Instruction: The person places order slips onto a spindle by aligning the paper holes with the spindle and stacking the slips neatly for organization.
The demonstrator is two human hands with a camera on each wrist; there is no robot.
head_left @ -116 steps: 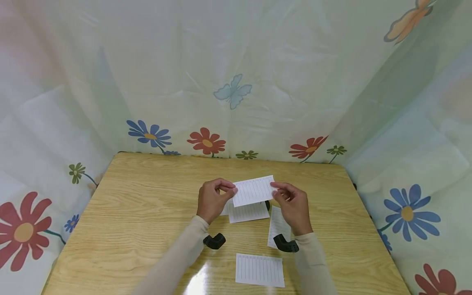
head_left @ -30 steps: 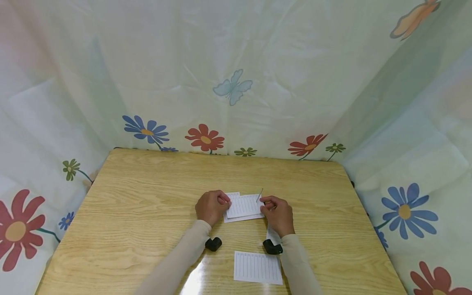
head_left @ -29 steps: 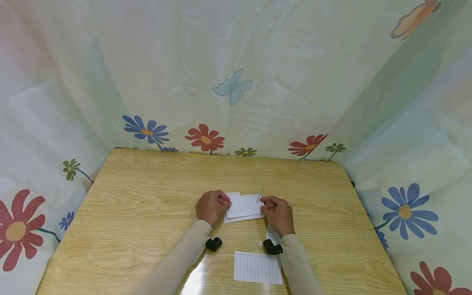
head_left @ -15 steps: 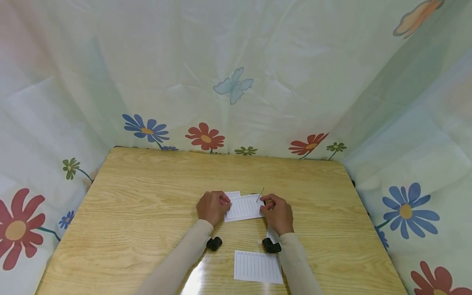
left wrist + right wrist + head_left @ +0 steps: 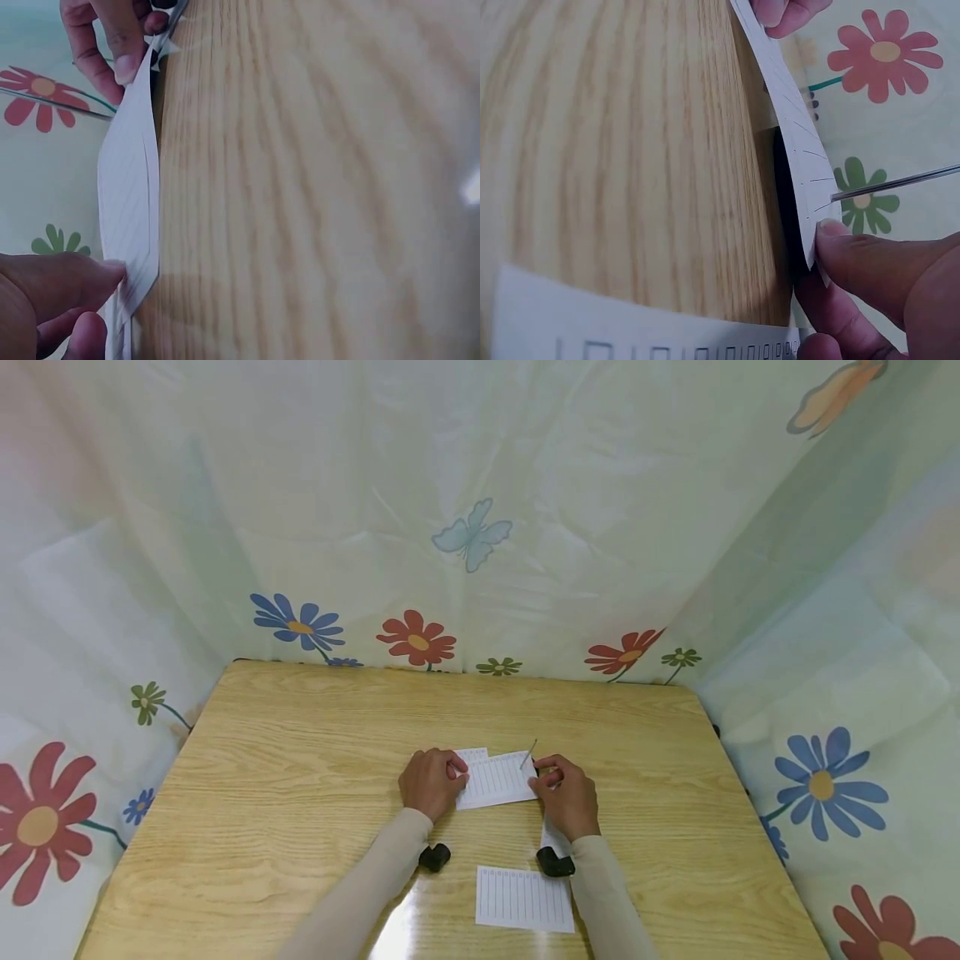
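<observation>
A white ruled paper slip point(image 5: 493, 782) lies between my hands, with a thin metal spike point(image 5: 529, 752) standing up through its upper right part. My left hand point(image 5: 432, 783) pinches the slip's left end. At the right end, my right hand point(image 5: 572, 797) pinches its edge between thumb and fingers. The right wrist view shows the spike point(image 5: 896, 184) slanting out of the slip point(image 5: 801, 142) and a black base point(image 5: 787, 206) beneath it. In the left wrist view a second sheet's edge shows close under the slip point(image 5: 127, 176). Another slip point(image 5: 472, 753) peeks out behind at upper left.
A loose ruled slip point(image 5: 524, 900) lies near the front of the wooden table point(image 5: 300, 735). One more slip point(image 5: 553, 839) is partly hidden under my right wrist. A flowered curtain point(image 5: 337, 510) surrounds the table's back and sides.
Earlier the slip was held raised above the others; it has come down with the spike through it. Over the last second it sank slightly further, covering the slip below. Both hands keep their pinch.
</observation>
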